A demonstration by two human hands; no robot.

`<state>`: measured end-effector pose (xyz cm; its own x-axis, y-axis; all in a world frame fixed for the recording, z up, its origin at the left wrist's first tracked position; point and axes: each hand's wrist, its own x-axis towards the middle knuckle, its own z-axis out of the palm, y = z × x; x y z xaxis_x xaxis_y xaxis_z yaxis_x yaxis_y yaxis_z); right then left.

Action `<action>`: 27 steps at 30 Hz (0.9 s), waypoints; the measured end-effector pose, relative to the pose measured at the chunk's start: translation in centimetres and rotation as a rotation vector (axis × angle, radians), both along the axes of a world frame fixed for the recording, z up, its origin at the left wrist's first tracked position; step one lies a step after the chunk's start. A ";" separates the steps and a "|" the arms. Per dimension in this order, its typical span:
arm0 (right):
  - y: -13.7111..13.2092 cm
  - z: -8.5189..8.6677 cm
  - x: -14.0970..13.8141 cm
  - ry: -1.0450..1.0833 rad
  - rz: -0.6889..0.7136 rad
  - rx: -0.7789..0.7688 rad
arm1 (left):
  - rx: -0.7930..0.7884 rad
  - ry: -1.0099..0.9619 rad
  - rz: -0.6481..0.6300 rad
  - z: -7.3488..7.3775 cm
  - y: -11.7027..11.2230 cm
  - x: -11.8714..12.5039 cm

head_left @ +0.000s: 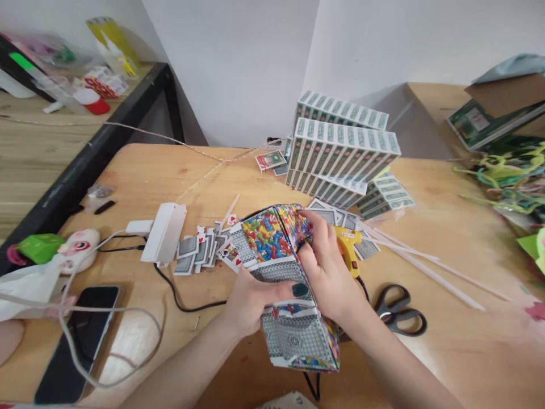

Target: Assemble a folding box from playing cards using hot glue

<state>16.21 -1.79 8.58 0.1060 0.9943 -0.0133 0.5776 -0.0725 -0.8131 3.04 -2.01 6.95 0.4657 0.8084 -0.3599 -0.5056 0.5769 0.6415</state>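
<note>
Both of my hands hold a colourful patterned box (264, 234) with grey-backed playing cards fixed along its side. My left hand (251, 298) grips the near-left side, its thumb lying across the cards and its other fingers hidden underneath. On the right edge, my right hand (326, 264) has its fingers bent over and into the box's rim. A yellow glue gun (349, 250) lies just beyond my right hand, partly covered by it. Loose playing cards (200, 250) are spread to the left of the box, and more grey-backed cards (326, 215) lie behind it.
Stacked card packs (340, 150) stand at the back. Black scissors (398, 312) and white glue sticks (426, 272) lie on the right. To the left are a white power strip (165, 233), a phone (80, 341) and looping cables (145, 318). Tangled green strands (511, 176) sit far right.
</note>
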 end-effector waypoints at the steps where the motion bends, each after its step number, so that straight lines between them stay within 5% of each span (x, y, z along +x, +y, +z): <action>1: 0.0 0.0 0.0 -0.006 0.006 0.000 | -0.003 0.006 0.007 -0.1 0.0 0.0; 8: 1.0 0.1 0.3 0.118 0.073 0.040 | 0.037 0.029 0.001 0.4 1.4 0.2; 15: 1.5 0.0 -0.1 0.086 -0.068 0.279 | 0.064 0.025 -0.063 1.4 2.5 0.4; 27: 0.6 0.4 0.4 0.259 0.043 0.349 | 0.161 0.073 -0.071 2.0 3.0 0.2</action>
